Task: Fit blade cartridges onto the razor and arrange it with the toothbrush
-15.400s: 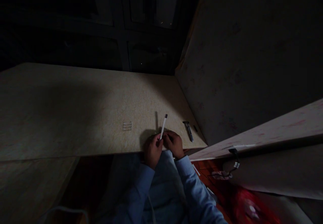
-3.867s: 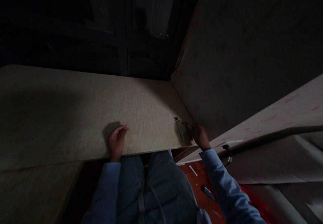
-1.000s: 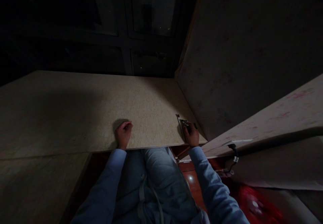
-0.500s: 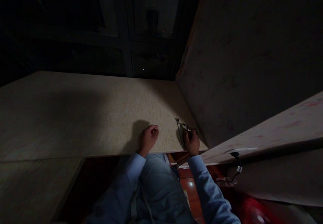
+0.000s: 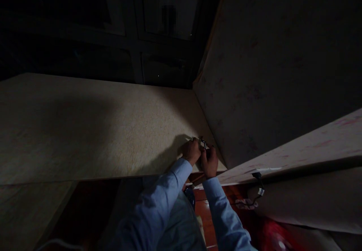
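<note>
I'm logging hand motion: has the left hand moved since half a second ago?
Yes: rightward, closer to the floral-patterned wall; the left hand is now beside the right hand.

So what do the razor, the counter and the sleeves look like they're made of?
Razor in the right hand: probably polished metal, though shiny plastic is possible; its head catches bright glints.
Counter: stone or stone-look laminate, I can't tell which; pale, fairly matte, with fine yellowish mottling.
Sleeves: woven cloth, perhaps cotton; matte blue with soft creases.
</note>
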Demonstrator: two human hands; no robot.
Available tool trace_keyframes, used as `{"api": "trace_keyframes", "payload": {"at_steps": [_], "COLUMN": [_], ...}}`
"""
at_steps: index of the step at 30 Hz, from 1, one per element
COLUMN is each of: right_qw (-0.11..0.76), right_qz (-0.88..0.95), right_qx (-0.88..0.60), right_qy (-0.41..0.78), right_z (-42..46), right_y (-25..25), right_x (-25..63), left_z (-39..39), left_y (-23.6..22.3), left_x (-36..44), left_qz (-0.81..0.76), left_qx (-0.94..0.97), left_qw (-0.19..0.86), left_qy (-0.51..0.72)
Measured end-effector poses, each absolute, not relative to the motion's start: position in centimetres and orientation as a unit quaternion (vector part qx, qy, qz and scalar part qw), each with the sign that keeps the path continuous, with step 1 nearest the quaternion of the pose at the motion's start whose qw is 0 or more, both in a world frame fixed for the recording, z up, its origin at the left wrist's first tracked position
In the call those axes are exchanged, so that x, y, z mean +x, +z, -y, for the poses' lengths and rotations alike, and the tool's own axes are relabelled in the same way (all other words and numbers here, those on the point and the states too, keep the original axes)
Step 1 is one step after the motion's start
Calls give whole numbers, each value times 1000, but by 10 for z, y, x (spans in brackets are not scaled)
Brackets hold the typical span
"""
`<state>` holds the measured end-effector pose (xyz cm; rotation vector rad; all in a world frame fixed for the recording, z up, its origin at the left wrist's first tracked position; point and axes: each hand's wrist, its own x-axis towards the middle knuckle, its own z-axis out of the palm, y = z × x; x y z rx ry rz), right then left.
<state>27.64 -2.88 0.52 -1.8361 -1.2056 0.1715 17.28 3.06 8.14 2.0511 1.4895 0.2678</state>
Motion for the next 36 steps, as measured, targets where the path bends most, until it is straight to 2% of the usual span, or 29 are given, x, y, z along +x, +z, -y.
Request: {"api": "trace_keyframes", "payload": {"at_steps": [8,15,21,26,31,36], "right_qw": [460,447,425,410,386,410], "right_qz": [484,481,498,508,513,547], "right_qx": [-741,-749,-751,-754,-764,-723], "right_qy": [68,83,88,74,63,103], "right_z": [31,32,33,34,33,33], "right_y": [2,9,8,6,5,15], "right_x": [276,275,278,279,281,280], "left_z": [-41,-34,-34,-40,-34,-29], "left_y": [76,78,72,64,47,31], "left_x": [131,63,-12,-70,-83,-79], "left_qz": [-577,-619,-709,-746,-734,-705], "left_qx": [761,741,684,652,657,669], "left_qw": [293,252,118,58,36,32], "left_qy": [46,70,122,122,170,234]}}
